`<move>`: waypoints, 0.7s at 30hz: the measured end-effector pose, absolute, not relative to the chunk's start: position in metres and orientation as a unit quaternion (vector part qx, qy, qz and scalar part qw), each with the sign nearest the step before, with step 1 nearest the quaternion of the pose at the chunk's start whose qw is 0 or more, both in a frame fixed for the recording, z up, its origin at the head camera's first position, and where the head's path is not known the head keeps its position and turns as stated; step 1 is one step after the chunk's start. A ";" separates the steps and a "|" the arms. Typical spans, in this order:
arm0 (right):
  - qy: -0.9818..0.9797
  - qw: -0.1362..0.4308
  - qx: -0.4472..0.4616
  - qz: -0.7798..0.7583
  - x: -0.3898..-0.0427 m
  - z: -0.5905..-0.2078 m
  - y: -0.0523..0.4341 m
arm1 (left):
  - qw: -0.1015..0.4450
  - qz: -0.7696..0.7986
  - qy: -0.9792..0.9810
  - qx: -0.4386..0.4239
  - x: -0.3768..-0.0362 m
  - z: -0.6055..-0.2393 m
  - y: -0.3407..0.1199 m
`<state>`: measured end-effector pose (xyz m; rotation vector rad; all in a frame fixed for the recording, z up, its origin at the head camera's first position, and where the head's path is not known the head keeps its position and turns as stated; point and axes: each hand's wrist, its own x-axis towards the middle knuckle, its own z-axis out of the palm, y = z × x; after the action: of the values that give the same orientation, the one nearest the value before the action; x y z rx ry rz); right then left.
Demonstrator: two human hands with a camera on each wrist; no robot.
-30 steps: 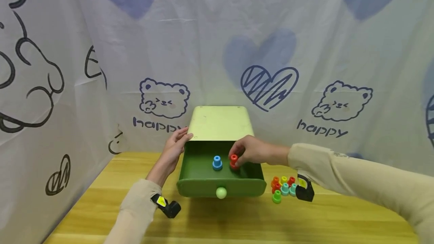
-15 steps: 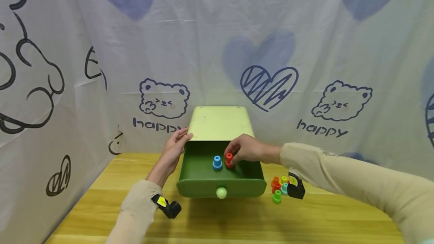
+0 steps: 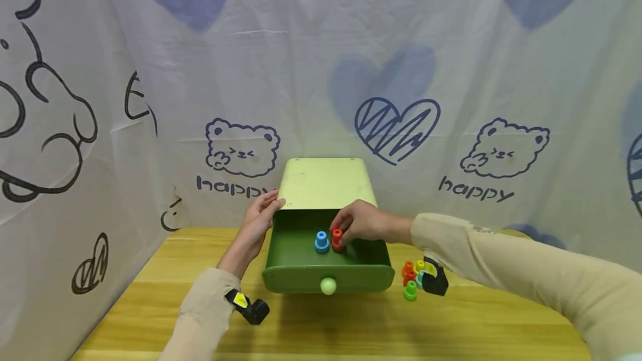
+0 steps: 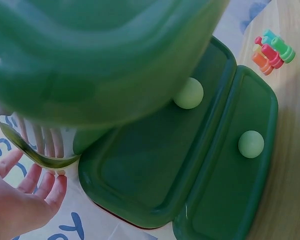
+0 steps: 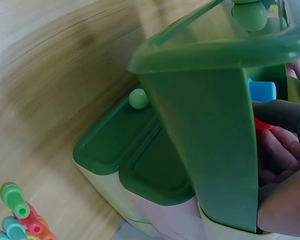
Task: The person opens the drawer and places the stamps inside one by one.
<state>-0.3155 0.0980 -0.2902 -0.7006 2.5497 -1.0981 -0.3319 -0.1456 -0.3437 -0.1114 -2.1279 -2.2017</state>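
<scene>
A light-green cabinet (image 3: 325, 183) stands at the back of the wooden table, its dark-green top drawer (image 3: 326, 277) pulled out toward me. Inside the drawer stands a blue peg (image 3: 321, 242), and right beside it a red peg (image 3: 337, 238). My right hand (image 3: 343, 229) reaches into the drawer and pinches the red peg; the right wrist view shows the red peg (image 5: 262, 125) under the fingers (image 5: 282, 150) and the blue peg (image 5: 262, 91) behind. My left hand (image 3: 271, 203) rests with straight fingers (image 4: 32, 182) against the cabinet's upper left edge.
A small pile of coloured pegs (image 3: 410, 282) lies on the table right of the drawer, also visible as pegs (image 4: 271, 49) and pegs (image 5: 19, 216). Two lower drawers with round knobs (image 4: 251, 144) are closed. Printed cloth walls enclose the back and left.
My right hand has carried the red peg leftward inside the drawer until it stands next to the blue peg. The left hand has stayed on the cabinet.
</scene>
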 end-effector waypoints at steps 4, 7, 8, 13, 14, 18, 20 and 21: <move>0.882 0.139 -0.240 -0.380 -0.316 -0.290 0.099 | 0.039 -0.719 -0.693 -0.036 -0.332 -0.344 -0.145; 0.883 0.135 -0.244 -0.377 -0.315 -0.289 0.100 | 0.039 -0.719 -0.693 -0.035 -0.331 -0.344 -0.145; 0.884 0.133 -0.246 -0.374 -0.314 -0.288 0.101 | 0.039 -0.719 -0.693 -0.035 -0.331 -0.344 -0.145; 0.881 0.113 -0.280 -0.366 -0.312 -0.279 0.108 | 0.041 -0.719 -0.693 -0.033 -0.329 -0.344 -0.146; 0.876 0.114 -0.285 -0.371 -0.311 -0.277 0.110 | 0.042 -0.719 -0.693 -0.033 -0.330 -0.344 -0.146; 0.866 0.121 -0.292 -0.387 -0.308 -0.265 0.121 | 0.046 -0.720 -0.692 -0.032 -0.330 -0.344 -0.146; 0.867 0.126 -0.283 -0.391 -0.307 -0.261 0.127 | 0.047 -0.719 -0.692 -0.035 -0.330 -0.344 -0.146; 0.868 0.127 -0.280 -0.390 -0.306 -0.259 0.131 | 0.047 -0.720 -0.692 -0.036 -0.330 -0.344 -0.146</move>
<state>-0.3058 0.1311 -0.2591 -0.8145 2.5262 -1.1352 -0.3299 -0.1462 -0.3443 -0.1086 -2.1114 -2.1957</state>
